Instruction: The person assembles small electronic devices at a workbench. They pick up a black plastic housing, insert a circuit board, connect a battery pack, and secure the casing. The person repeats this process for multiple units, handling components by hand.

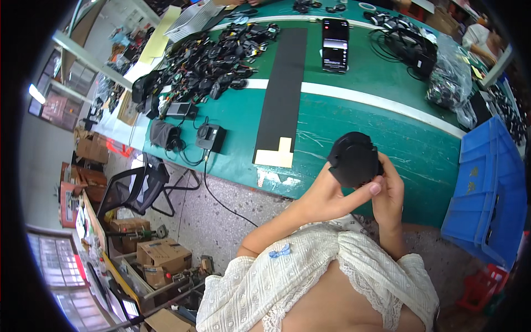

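Note:
Both my hands hold a black, rounded plastic part (pixel 354 160) above the near edge of the green table. My left hand (pixel 326 193) grips it from the left and below, its thumb stretched across the lower side. On the right side my right hand (pixel 390 185) is closed around the part, with some fingers hidden behind it. What kind of part it is I cannot make out. Left of my hands a long black strip (pixel 282 83) lies on the table, with yellow tape (pixel 276 157) at its near end.
A heap of small black parts (pixel 215 61) covers the back left. A phone (pixel 335 47) stands at the back. A black box with a cable (pixel 210 137) sits near the left edge. At the right are a blue bin (pixel 475 188) and a clear plastic bag (pixel 451 80).

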Tool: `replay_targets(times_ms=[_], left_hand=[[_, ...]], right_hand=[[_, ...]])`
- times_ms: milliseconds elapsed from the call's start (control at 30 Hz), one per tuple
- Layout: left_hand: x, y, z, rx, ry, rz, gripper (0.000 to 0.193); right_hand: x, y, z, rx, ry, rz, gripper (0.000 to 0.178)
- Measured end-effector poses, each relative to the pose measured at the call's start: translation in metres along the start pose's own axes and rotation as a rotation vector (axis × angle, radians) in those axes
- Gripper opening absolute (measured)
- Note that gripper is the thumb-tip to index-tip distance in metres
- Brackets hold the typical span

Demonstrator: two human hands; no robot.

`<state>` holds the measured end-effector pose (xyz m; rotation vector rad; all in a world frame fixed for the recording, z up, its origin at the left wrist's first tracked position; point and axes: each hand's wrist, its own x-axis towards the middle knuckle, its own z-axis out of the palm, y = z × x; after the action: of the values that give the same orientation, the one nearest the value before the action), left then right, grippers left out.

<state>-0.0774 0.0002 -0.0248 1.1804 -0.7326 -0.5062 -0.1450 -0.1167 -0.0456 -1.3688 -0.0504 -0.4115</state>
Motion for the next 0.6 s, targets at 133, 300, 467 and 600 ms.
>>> replay_targets(times_ms=[133, 300, 467, 600], left_hand=[[0.005, 0.007, 0.003, -0.11, -0.019, -0.125, 0.027], [0.006, 0.001, 0.012, -0.149, 0.098, -0.079, 0.024], [0.009, -0.008, 0.008, -0.193, 0.075, -0.129, 0.032], [0.011, -0.01, 0.006, -0.193, 0.099, -0.128, 0.033]], right_hand=[[-0.005, 0.01, -0.004, -0.08, 0.079, 0.013, 0.05], [-0.002, 0.005, -0.003, -0.247, 0.122, -0.019, 0.05], [0.001, 0.002, -0.001, -0.388, 0.159, -0.027, 0.049], [0.005, 0.005, -0.001, -0.38, 0.162, 0.004, 0.048]])
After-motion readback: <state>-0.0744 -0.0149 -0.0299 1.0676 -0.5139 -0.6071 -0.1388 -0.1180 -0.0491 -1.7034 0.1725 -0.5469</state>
